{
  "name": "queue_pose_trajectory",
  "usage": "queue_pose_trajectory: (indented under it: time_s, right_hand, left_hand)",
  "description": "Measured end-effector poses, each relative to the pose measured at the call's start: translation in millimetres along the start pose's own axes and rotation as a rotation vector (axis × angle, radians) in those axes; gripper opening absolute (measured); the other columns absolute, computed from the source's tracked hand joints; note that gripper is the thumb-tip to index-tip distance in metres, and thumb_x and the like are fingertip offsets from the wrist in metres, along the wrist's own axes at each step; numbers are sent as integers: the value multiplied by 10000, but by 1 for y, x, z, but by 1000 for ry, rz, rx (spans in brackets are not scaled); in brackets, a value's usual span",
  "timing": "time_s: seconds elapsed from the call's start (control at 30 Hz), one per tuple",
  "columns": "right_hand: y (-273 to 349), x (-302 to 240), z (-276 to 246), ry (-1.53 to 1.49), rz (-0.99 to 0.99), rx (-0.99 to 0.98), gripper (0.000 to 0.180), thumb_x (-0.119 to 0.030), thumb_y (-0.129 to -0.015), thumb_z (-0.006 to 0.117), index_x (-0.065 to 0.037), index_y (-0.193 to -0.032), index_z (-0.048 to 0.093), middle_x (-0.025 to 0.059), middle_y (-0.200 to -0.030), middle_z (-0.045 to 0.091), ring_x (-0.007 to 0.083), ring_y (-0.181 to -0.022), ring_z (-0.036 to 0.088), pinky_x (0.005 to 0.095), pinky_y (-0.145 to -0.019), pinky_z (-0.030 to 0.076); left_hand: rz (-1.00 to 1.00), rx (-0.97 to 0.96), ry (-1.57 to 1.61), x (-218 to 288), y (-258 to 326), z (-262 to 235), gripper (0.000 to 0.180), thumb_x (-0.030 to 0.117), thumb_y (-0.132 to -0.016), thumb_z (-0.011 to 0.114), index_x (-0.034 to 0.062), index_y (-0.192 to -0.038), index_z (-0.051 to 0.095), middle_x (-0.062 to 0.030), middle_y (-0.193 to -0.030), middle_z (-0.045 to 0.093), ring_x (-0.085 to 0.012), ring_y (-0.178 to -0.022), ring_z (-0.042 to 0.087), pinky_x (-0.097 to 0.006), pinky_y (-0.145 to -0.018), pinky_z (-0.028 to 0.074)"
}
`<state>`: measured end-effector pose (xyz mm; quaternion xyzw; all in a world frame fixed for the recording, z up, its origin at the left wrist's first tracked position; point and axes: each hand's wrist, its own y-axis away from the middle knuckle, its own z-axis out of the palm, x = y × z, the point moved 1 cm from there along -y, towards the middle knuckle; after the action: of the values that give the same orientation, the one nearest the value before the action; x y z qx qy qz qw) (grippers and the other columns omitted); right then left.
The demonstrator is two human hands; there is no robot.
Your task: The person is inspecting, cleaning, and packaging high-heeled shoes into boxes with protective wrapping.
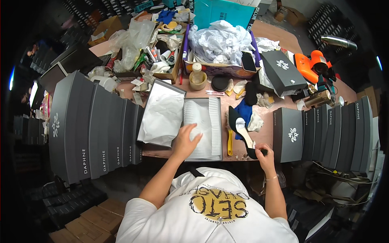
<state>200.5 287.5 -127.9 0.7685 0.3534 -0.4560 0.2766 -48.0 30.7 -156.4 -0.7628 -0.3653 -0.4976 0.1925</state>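
My right hand (265, 156) pinches the heel end of a black pointed shoe (244, 131) with a pale insole. The shoe slants away from me over the right part of the work table, its toe beside a blue cloth (243, 111). My left hand (187, 141), fingers spread, is over an open dark grey shoebox (219, 137). In that box lies white ribbed wrapping (196, 117); whether my fingertips touch it I cannot tell. Left of it is the box's lid (155, 141), with crumpled white paper (162, 113) in it.
Rows of grey shoeboxes stand at the left (97, 133) and right (288, 141). A yellow-handled tool (230, 141) lies between the open box and the shoe. Farther back are a small bottle (197, 71), a carton of crumpled paper (221, 40), a phone (248, 62) and an orange device (310, 67).
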Motion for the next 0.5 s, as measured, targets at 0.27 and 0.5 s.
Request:
queue_pose_trajectory:
  time_s: [0.27, 0.5]
  right_hand:
    - [-21, -60, 88, 575, -326, -157, 983, -350, -601, 837, -57, -1394, 337, 257, -1423, 269, 426, -1279, 318, 488, -1074, 240]
    - [-63, 1, 138, 280, -199, -89, 695, -229, -725, 773, -32, -1305, 445, 163, -1111, 531, 291, -1045, 529, 434, -928, 400]
  left_hand:
    - [347, -151, -719, -60, 35, 25, 268, 214, -747, 705, 85, -975, 648, -104, -1061, 580, -280, -1183, 450, -589, -1028, 254]
    - [48, 466, -66, -54, 53, -2, 62, 56, -862, 574, 46, -918, 599, -116, -974, 605, -278, -917, 597, -342, -816, 475]
